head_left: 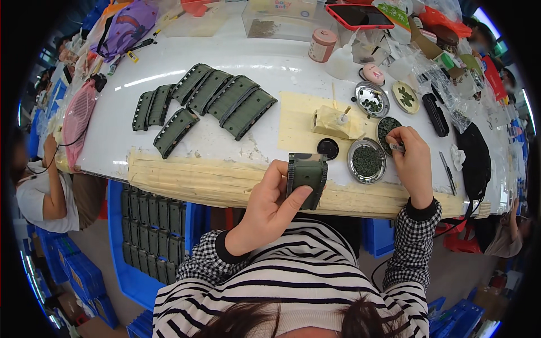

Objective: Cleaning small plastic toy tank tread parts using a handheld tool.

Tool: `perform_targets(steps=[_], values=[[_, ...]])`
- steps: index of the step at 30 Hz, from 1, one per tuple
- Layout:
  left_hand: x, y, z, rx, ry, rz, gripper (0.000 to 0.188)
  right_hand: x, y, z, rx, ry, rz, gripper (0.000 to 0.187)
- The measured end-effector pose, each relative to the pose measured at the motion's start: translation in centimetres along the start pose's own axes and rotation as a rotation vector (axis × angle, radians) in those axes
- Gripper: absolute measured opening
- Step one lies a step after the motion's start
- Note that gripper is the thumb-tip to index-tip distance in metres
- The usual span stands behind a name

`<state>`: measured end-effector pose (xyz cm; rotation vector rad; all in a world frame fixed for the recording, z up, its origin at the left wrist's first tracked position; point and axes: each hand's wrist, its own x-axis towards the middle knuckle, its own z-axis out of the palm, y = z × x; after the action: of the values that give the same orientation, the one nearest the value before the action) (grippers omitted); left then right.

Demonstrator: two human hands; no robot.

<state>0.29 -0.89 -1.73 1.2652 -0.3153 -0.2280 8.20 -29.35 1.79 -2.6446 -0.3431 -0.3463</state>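
Right now, the left hand (267,217) holds a dark green ribbed part (307,169) near the middle of the frame, thumb across its face and fingers behind it. The part stands roughly upright over the near edge of the worktop (242,151), with a patterned strip along its top. Right of centre, the right hand (412,159) has its thumb and fingertips drawn narrow in a pinch, with something small and pale or shiny between them; what it is, I cannot tell. These fingertips are at the side of a round dish (378,135) of small dark green pieces (387,128).

Just below and to the left of that dish lies a silver dish (372,180) full of similar pieces. Another silver dish (359,85) and a cream lid (417,103), both with green bits on them, lie above. A black round lid (328,148) lies left of the dishes, near a yellowish block (331,122).

In the upper left of the frame, a slanting row of similar green parts (234,104) lies on the worktop, with one more (176,132) in front. Many more sit in a blue crate (116,231) at the lower left.
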Motion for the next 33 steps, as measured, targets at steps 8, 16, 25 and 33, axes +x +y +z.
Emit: perform_targets(steps=[8,16,25,33], values=[[0.3,0.7,0.4,-0.048,0.032,-0.006,0.028,0.1,0.5,-0.4,0.033,0.125,-0.021,0.02],[0.3,0.9,0.6,-0.118,0.064,-0.013,0.019,0.2,0.5,-0.8,0.046,0.046,0.058,0.014],[0.3,0.8,0.7,-0.128,0.078,-0.008,0.02,0.8,0.8,-0.5,-0.002,0.039,0.001,0.012],[0.2,1.0,0.3,-0.138,0.05,-0.03,0.023,0.3,1.3,-1.3,0.117,0.243,0.042,0.013]])
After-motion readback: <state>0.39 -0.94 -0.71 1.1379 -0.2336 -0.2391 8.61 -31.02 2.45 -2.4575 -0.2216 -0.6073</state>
